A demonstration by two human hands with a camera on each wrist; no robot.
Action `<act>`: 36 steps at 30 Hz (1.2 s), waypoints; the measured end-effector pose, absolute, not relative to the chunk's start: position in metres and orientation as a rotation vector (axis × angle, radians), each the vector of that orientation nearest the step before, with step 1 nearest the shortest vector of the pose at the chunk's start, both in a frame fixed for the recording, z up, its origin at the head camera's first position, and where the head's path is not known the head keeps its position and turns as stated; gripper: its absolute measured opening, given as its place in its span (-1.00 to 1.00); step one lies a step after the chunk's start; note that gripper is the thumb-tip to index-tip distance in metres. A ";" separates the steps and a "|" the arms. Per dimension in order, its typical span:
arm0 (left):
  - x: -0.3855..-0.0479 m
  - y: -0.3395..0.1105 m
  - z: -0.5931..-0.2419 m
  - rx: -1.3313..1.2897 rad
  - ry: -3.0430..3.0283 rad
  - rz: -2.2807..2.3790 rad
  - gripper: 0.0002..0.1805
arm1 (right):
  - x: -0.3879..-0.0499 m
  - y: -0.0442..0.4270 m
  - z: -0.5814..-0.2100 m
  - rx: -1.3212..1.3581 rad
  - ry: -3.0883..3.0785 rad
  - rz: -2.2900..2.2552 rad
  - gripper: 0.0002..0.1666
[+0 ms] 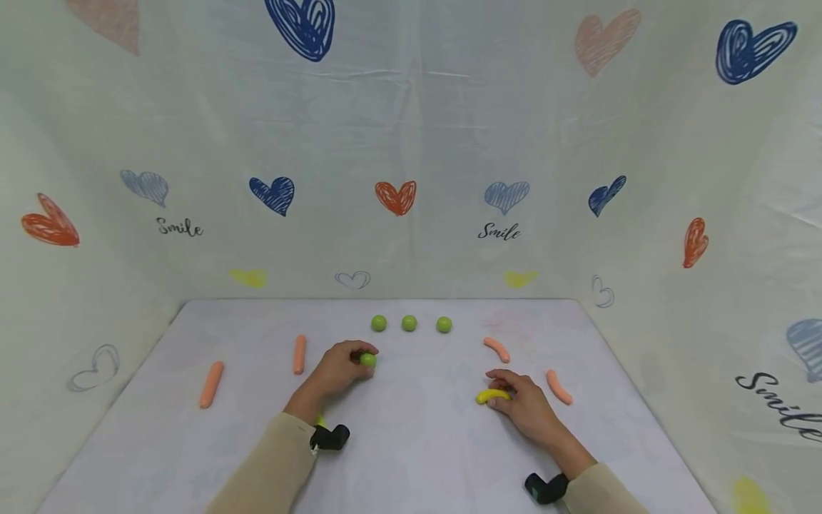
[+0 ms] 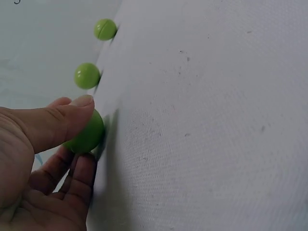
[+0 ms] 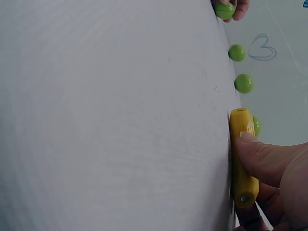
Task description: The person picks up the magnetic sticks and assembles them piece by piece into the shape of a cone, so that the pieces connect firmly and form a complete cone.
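Note:
My left hand point(image 1: 338, 370) pinches a green ball point(image 1: 368, 360) between thumb and fingers, low over the white table. In the left wrist view the thumb lies across the held ball point(image 2: 88, 134). On the right, my other hand point(image 1: 529, 408) grips a small yellow banana-shaped piece point(image 1: 491, 395) at the table surface. The right wrist view shows the thumb pressed on the yellow piece point(image 3: 242, 161), fingers behind it. Three green balls point(image 1: 379, 323) point(image 1: 409, 323) point(image 1: 444, 325) stand in a row beyond the hands.
Two straight orange sausage-shaped pieces point(image 1: 211, 385) point(image 1: 299, 355) lie left of my left hand. Two curved orange pieces point(image 1: 497, 350) point(image 1: 559, 387) lie beyond and right of my right hand. Under my left wrist, something yellow point(image 1: 322, 421) partly shows. A heart-printed cloth point(image 1: 411, 143) hangs behind the table.

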State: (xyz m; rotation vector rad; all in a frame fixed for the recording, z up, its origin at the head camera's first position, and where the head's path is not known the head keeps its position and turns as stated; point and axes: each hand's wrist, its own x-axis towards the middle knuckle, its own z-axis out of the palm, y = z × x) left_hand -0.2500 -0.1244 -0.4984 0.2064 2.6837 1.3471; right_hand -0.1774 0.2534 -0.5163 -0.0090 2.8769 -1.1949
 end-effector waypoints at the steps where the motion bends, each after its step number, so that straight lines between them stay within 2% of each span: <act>1: -0.249 -0.124 -0.499 0.200 2.681 1.352 -0.67 | -0.178 0.253 -0.517 -0.006 2.892 -1.180 -0.50; 17: -0.240 -0.107 -0.503 0.262 2.695 1.313 -0.63 | -0.180 0.243 -0.519 -0.011 2.961 -1.106 -0.77; 24: -0.231 -0.095 -0.503 0.282 2.750 1.280 -0.59 | -0.181 0.239 -0.518 -0.023 2.979 -1.148 -0.76; 28: -0.227 -0.089 -0.504 0.320 2.735 1.305 -0.64 | -0.182 0.234 -0.516 0.021 2.972 -1.207 -0.76; 36: -0.220 -0.078 -0.509 0.360 2.670 1.355 -0.59 | -0.188 0.206 -0.511 0.061 2.885 -1.406 -0.75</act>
